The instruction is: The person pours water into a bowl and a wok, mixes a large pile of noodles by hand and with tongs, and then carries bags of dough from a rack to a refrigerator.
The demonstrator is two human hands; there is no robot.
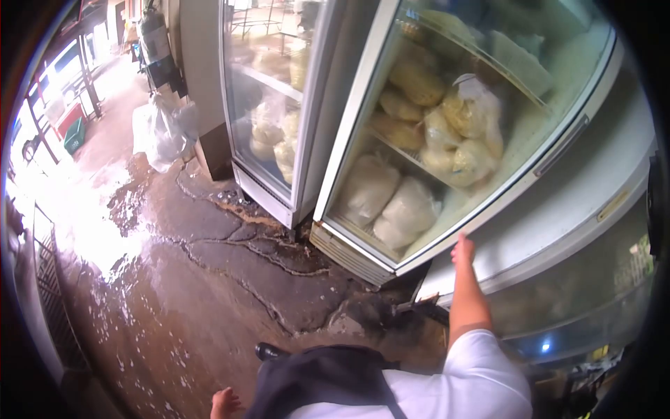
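Note:
My right arm stretches forward, and my right hand (463, 251) overlaps the lower frame of a glass-door fridge (436, 246), fingers curled in at its edge. What they grip, if anything, does not show. A long door handle (562, 145) sits farther up the same frame. Behind the glass, clear bags of pale yellow food (464, 119) fill a middle shelf. Whitish full bags (405, 213) rest at the bottom. Low at the frame's bottom edge, my left hand (227, 403) hangs by my dark apron (314, 380), open, its fingers slightly apart with nothing in them.
A second glass-door fridge (299, 160) stands to the left, bags inside. White plastic bags (160, 133) hang by the wall. The brown floor (188, 300) is wet and cracked. A white chest-like unit (558, 230) stands on the right, and a green crate (74, 136) far left.

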